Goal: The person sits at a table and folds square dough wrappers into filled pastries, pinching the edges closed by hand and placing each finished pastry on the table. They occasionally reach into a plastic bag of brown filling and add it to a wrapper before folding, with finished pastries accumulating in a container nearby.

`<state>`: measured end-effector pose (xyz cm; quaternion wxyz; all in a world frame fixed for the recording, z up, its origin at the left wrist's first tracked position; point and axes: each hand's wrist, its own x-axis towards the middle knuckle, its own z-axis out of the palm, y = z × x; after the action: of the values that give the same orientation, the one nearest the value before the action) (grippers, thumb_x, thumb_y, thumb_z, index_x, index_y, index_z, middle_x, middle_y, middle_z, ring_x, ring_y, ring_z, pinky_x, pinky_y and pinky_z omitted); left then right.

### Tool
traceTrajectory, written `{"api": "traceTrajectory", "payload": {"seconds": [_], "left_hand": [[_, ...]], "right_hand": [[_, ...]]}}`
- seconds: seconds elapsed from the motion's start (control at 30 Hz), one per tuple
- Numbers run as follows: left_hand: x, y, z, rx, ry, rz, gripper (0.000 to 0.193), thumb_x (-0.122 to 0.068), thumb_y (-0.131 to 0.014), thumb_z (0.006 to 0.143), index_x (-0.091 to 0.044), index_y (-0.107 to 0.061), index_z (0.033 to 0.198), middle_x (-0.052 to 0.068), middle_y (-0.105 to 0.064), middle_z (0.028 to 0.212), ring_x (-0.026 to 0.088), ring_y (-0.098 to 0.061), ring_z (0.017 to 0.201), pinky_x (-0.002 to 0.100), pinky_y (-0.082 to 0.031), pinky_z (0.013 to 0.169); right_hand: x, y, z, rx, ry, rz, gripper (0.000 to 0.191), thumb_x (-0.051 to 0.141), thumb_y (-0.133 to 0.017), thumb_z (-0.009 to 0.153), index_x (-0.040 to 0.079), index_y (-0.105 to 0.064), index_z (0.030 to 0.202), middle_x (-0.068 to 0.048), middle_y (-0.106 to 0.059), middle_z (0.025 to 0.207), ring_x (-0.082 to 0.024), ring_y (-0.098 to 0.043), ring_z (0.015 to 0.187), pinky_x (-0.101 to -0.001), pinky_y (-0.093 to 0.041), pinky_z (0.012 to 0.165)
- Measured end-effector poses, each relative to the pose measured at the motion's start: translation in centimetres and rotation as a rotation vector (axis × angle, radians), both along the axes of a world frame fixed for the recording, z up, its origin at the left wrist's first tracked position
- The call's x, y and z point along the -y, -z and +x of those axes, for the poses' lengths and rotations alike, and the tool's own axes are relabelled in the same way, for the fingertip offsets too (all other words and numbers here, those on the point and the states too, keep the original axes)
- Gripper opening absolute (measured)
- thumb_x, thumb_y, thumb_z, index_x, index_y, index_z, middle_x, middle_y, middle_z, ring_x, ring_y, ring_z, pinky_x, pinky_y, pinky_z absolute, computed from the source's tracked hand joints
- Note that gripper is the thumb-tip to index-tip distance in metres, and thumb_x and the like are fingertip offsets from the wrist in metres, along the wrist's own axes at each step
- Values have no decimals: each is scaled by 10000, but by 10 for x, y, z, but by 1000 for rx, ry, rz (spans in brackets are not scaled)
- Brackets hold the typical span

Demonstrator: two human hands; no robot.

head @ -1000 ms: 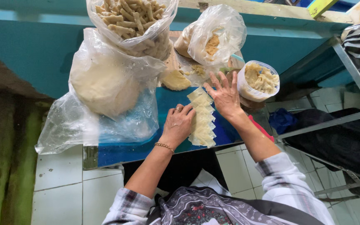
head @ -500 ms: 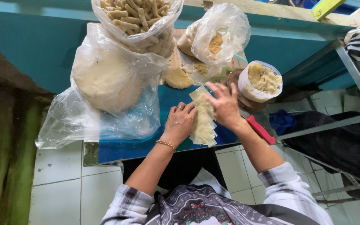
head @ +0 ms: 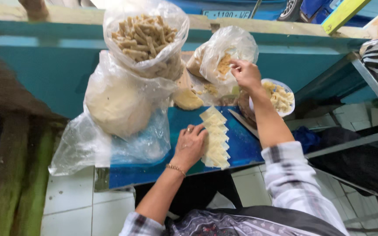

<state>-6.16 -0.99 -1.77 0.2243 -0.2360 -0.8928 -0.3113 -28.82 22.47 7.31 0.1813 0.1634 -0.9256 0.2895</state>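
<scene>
Left hand lay flat, fingers loose and gripping nothing, palm down on the blue board, its fingertips touching the left edge of the row of pale dough squares. From my remote seat I saw the squares overlapping in a line running away from the body, near the board's middle. Right hand was reached out at the mouth of a clear plastic bag; fingers pinched together, but I couldn't tell what they held, if anything. Just right of that wrist sat a white bowl of yellowish pieces. A flat round of dough lay beyond the board. Left side: a bag of pale dough, and above it a bag of fried sticks.
</scene>
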Motion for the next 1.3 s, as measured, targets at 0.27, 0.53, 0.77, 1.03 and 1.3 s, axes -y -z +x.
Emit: {"api": "traceTrajectory", "payload": {"seconds": [0.27, 0.53, 0.77, 1.03, 1.3], "left_hand": [[-3, -5, -4, 1, -45, -76, 298, -60, -640, 756, -46, -671, 1052, 140, -637, 1261, 309, -604, 1096, 437, -492, 903], [-3, 0, -9, -14, -75, -123, 227, -85, -634, 798, -40, -660, 1019, 145, -640, 1257, 291, -614, 1064, 430, -492, 878], [-2, -5, -9, -29, -79, -136, 218, -65, -644, 779, -40, -649, 996, 144, -635, 1239, 289, -615, 1075, 423, -491, 877], [-3, -2, -7, -15, -23, -85, 259, -47, -647, 771, -50, -666, 1030, 121, -641, 1241, 287, -616, 1068, 411, -494, 871], [5, -39, -7, -14, 1, 155, 172, -72, -678, 851, -69, -703, 1021, 122, -685, 1132, 325, -666, 958, 431, -533, 766]], "right_hand": [[46, 21, -100, 226, 372, 209, 315, 327, -778, 803, 140, -784, 1057, -139, -774, 1008, -328, -734, 985, -454, -566, 869], [53, 25, -132, 286, 476, 458, 419, 404, -750, 852, 62, -771, 1094, -208, -718, 1162, -383, -676, 1110, -469, -532, 930], [56, 32, -140, -31, 459, 355, 414, 364, -769, 759, 47, -768, 1026, -219, -698, 1111, -394, -669, 1050, -462, -535, 848], [9, -21, -110, 121, 570, 656, 430, 390, -765, 839, 71, -770, 1127, -168, -762, 1144, -325, -728, 1051, -479, -591, 844], [-17, -47, -111, 58, 383, -16, 427, 125, -798, 661, 103, -772, 1086, -149, -761, 1039, -297, -732, 959, -427, -580, 834]]}}
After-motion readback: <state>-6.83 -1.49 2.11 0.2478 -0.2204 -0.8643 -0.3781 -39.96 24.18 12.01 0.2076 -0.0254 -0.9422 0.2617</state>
